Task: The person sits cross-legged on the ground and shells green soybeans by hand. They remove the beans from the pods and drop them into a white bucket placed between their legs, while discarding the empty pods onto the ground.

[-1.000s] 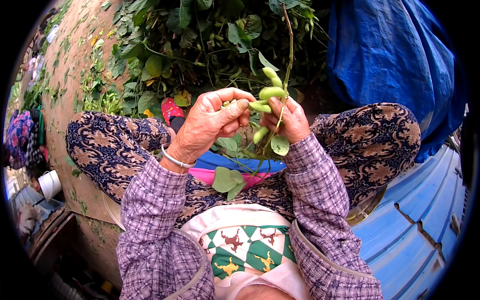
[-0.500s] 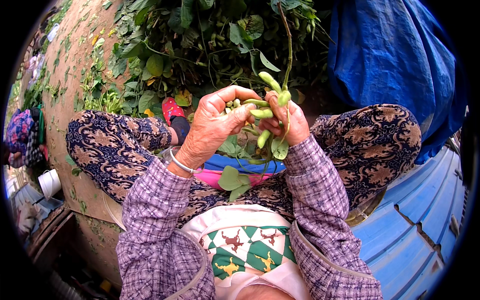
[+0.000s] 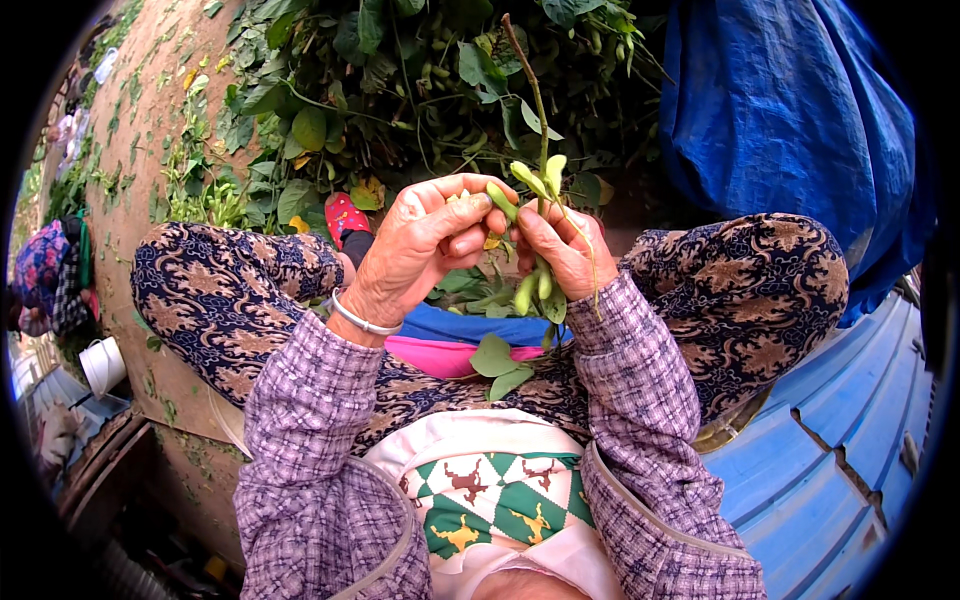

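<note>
Bean stalk [image 3: 537,110] pinched between both hands [image 3: 500,245], pods upward

right hand [image 3: 565,250] is covering the stem's [image 3: 533,95] lower part | left hand [image 3: 425,245] fingers are hiding part of a pod [image 3: 502,200] | stem's top is blurring into the leaf pile [image 3: 400,90] behind

No packages, labels, signs or screens can be made out anywhere in the view. Nothing in it bears print that shows as a tag or a display.
</note>
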`<state>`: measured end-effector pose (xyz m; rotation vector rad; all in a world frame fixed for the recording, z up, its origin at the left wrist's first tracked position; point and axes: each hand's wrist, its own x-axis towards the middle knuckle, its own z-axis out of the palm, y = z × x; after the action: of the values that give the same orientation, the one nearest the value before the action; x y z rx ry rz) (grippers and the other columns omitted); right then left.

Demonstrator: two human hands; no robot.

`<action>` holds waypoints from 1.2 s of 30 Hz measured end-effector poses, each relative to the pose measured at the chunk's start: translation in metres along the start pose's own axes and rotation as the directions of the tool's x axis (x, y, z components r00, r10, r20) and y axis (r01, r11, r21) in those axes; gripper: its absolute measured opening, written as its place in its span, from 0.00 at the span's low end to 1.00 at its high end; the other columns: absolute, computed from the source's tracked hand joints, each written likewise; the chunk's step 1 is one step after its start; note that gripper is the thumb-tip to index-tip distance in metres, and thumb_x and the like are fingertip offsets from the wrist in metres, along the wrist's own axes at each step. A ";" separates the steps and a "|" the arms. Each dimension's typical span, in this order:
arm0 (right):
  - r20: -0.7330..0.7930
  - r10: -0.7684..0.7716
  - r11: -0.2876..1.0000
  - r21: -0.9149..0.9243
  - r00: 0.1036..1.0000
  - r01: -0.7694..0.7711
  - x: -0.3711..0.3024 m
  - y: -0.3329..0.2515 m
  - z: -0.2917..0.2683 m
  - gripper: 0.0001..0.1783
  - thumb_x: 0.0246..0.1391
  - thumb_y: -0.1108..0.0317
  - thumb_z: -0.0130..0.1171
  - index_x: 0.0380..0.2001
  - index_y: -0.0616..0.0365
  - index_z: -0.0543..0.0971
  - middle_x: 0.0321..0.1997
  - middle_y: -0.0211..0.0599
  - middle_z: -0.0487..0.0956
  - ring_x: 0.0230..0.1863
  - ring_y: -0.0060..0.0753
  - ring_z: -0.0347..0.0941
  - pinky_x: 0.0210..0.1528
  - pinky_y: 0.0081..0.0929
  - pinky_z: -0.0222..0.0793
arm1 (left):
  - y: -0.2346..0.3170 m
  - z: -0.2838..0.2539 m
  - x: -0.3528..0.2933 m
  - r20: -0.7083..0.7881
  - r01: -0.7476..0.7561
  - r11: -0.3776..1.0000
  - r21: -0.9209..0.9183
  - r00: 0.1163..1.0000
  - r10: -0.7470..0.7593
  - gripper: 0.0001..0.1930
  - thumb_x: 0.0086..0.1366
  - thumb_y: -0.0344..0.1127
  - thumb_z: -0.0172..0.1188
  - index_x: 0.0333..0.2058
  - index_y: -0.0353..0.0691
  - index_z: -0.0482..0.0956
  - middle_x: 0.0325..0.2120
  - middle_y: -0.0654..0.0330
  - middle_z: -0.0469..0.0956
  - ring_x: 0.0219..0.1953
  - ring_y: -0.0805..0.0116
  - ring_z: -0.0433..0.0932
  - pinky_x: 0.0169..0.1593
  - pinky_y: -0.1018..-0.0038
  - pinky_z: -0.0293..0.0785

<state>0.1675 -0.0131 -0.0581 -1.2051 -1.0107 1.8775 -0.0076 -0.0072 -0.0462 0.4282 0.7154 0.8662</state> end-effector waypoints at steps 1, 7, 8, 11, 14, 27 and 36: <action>-0.020 -0.002 1.000 0.003 1.000 0.002 0.000 0.001 0.000 0.14 0.55 0.60 0.51 0.29 0.60 0.75 0.22 0.25 0.72 0.19 0.14 0.65 0.21 0.13 0.61 | 0.001 -0.001 0.000 0.006 0.005 1.000 -0.019 1.000 -0.005 0.10 0.61 0.31 0.51 0.40 0.32 0.72 0.24 0.65 0.72 0.18 0.87 0.58 0.22 0.90 0.57; 0.026 0.053 0.997 -0.050 0.998 -0.052 0.000 0.005 -0.005 0.15 0.56 0.58 0.50 0.28 0.60 0.74 0.22 0.23 0.70 0.19 0.12 0.61 0.22 0.13 0.58 | -0.003 0.001 0.001 -0.053 -0.041 0.998 0.056 0.998 0.044 0.08 0.61 0.30 0.50 0.38 0.32 0.72 0.22 0.65 0.71 0.16 0.87 0.58 0.19 0.90 0.55; 0.020 0.045 0.998 -0.043 0.999 -0.044 0.000 0.005 -0.004 0.15 0.56 0.58 0.49 0.28 0.60 0.74 0.22 0.23 0.70 0.20 0.12 0.60 0.22 0.13 0.57 | -0.005 0.002 0.001 -0.067 -0.060 0.995 0.075 0.996 0.065 0.08 0.61 0.30 0.50 0.37 0.32 0.72 0.21 0.65 0.71 0.15 0.87 0.58 0.18 0.90 0.54; 0.006 0.040 0.999 -0.017 0.999 -0.040 -0.001 0.004 0.000 0.15 0.56 0.58 0.49 0.29 0.60 0.74 0.23 0.22 0.70 0.21 0.11 0.58 0.23 0.12 0.56 | -0.014 0.006 0.003 -0.109 -0.131 0.986 0.103 0.984 0.142 0.08 0.61 0.29 0.49 0.36 0.31 0.72 0.20 0.64 0.71 0.14 0.88 0.57 0.16 0.90 0.52; 0.017 0.060 0.997 0.046 0.998 -0.060 -0.003 0.004 0.001 0.15 0.56 0.58 0.49 0.29 0.59 0.74 0.24 0.22 0.71 0.22 0.11 0.58 0.24 0.11 0.55 | -0.015 0.003 0.003 -0.093 -0.128 0.990 0.051 0.987 0.133 0.10 0.62 0.30 0.47 0.38 0.30 0.72 0.20 0.63 0.71 0.13 0.88 0.56 0.16 0.90 0.52; 0.016 -0.004 1.000 0.029 1.000 0.004 0.000 0.005 0.002 0.17 0.56 0.57 0.48 0.23 0.59 0.75 0.18 0.20 0.68 0.19 0.11 0.59 0.22 0.12 0.54 | 0.002 0.013 -0.001 -0.085 -0.042 0.969 0.242 0.994 0.064 0.07 0.60 0.33 0.53 0.36 0.37 0.72 0.20 0.67 0.73 0.16 0.88 0.59 0.19 0.91 0.53; -0.013 -0.080 0.984 -0.163 0.997 0.077 -0.006 0.007 0.006 0.14 0.56 0.62 0.49 0.30 0.62 0.76 0.22 0.24 0.74 0.25 0.14 0.64 0.28 0.15 0.61 | -0.007 0.016 -0.005 -0.139 -0.080 0.950 0.303 0.982 0.127 0.07 0.59 0.35 0.55 0.26 0.39 0.70 0.17 0.66 0.72 0.14 0.88 0.62 0.15 0.90 0.53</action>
<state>0.1627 -0.0232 -0.0603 -1.2549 -1.2023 1.7469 0.0050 -0.0162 -0.0376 0.6754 0.9818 0.9012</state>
